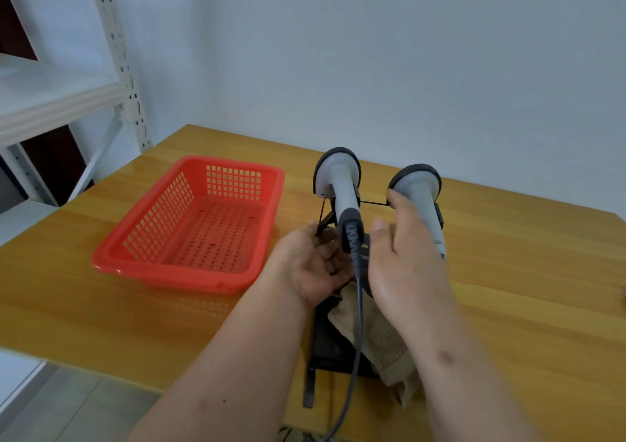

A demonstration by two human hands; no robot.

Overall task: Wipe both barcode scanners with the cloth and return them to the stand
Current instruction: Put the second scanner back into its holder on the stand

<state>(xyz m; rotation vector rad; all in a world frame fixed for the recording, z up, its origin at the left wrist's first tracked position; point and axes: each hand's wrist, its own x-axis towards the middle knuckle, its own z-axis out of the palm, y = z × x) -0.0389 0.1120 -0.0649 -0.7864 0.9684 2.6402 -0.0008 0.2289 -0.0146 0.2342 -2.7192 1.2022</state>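
We see both scanners, the left scanner (339,184) and the right scanner (419,192), resting in the black stand (326,219), so we judge the task is either just beginning or just finishing. Our left hand (313,267) lies open and empty below the left handle, our right hand (401,255) is open beside the right handle, and the cloth (379,336) lies beneath them. The wooden surface (508,272) also carries a red basket (189,228), with a white wall and metal shelving (67,96) behind.
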